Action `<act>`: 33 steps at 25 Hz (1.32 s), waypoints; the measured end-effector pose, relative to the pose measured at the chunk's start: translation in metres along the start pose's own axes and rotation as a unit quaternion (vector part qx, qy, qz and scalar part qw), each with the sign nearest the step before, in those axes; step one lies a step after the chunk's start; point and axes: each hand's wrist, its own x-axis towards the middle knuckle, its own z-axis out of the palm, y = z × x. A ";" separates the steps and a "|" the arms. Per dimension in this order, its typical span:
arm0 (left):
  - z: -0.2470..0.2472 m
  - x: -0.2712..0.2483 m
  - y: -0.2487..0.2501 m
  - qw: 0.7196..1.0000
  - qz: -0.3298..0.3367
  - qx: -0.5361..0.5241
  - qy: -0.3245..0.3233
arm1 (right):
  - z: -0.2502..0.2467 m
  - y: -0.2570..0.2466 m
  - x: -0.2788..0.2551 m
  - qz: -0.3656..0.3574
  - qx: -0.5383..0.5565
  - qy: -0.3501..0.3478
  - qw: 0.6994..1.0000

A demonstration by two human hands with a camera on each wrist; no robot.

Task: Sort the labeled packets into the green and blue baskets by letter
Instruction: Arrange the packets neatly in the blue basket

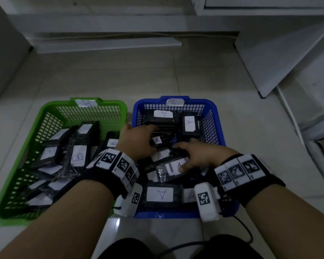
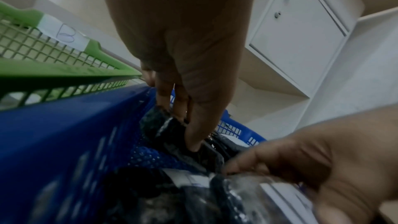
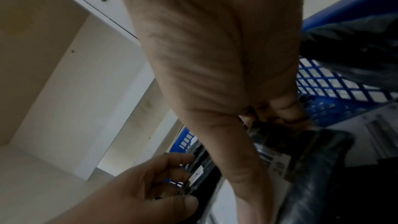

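Observation:
Both hands reach into the blue basket [image 1: 215, 111], tagged A, which holds several black packets with white A labels. My left hand [image 1: 150, 141] curls its fingers over a small A packet [image 1: 160, 140] in the basket's middle; in the left wrist view its fingers [image 2: 191, 122] pinch the black wrapper [image 2: 159, 125]. My right hand [image 1: 181, 157] grips another A packet [image 1: 173, 166], thumb on its label and fingers over the far edge, as the right wrist view shows around the packet [image 3: 305, 156]. The green basket [image 1: 51, 109], tagged B, holds several B packets [image 1: 79, 156].
The baskets stand side by side on a pale tiled floor [image 1: 120, 75]. White cabinets [image 1: 269, 53] and a low shelf [image 1: 105, 45] stand behind and to the right. A dark cable [image 1: 245, 230] trails from my right wrist near my knees.

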 end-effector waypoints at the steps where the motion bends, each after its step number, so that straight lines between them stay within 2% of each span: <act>1: 0.001 0.001 0.000 1.000 0.011 0.008 -0.009 | 0.001 0.000 -0.001 0.012 -0.010 -0.008 1.000; 4: 0.004 0.006 0.002 0.995 0.067 0.050 -0.049 | 0.004 0.003 -0.009 0.009 -0.033 -0.014 0.999; 6: 0.005 0.007 0.004 0.991 0.078 0.062 -0.086 | -0.002 0.006 -0.019 -0.015 -0.021 0.009 1.000; 9: 0.005 0.007 0.009 0.985 0.068 0.071 -0.139 | -0.017 0.016 -0.030 -0.001 -0.008 0.083 0.997; 12: 0.007 0.005 0.016 0.979 0.065 0.086 -0.174 | -0.029 0.022 -0.032 0.019 0.043 0.191 0.980; 14: 0.009 0.007 0.019 0.980 0.068 0.094 -0.162 | -0.028 0.022 -0.029 0.009 0.097 0.256 0.962; 16: 0.008 0.011 0.018 0.988 0.070 0.074 -0.116 | -0.025 0.019 -0.023 -0.005 0.164 0.294 0.942; 18: 0.008 0.018 0.016 0.993 0.058 0.069 -0.070 | -0.021 0.016 -0.013 -0.027 0.263 0.289 0.920; 20: 0.009 0.025 0.014 0.994 0.047 0.094 -0.043 | -0.018 0.013 -0.004 -0.039 0.355 0.253 0.899; 22: 0.011 0.030 0.014 0.994 0.035 0.103 -0.028 | -0.018 0.014 0.001 -0.034 0.360 0.236 0.902; 24: 0.014 0.032 0.014 0.997 0.033 0.069 -0.023 | -0.020 0.019 0.004 -0.024 0.344 0.248 0.906; 27: 0.020 0.031 0.014 0.995 0.035 0.029 -0.084 | -0.022 0.029 0.006 -0.001 0.327 0.268 0.906; 29: 0.022 0.031 0.014 0.990 0.037 0.068 -0.119 | -0.022 0.034 0.006 0.006 0.346 0.268 0.899; 33: 0.023 0.035 0.022 0.991 0.014 0.110 -0.075 | -0.020 0.040 0.004 -0.009 0.381 0.286 0.879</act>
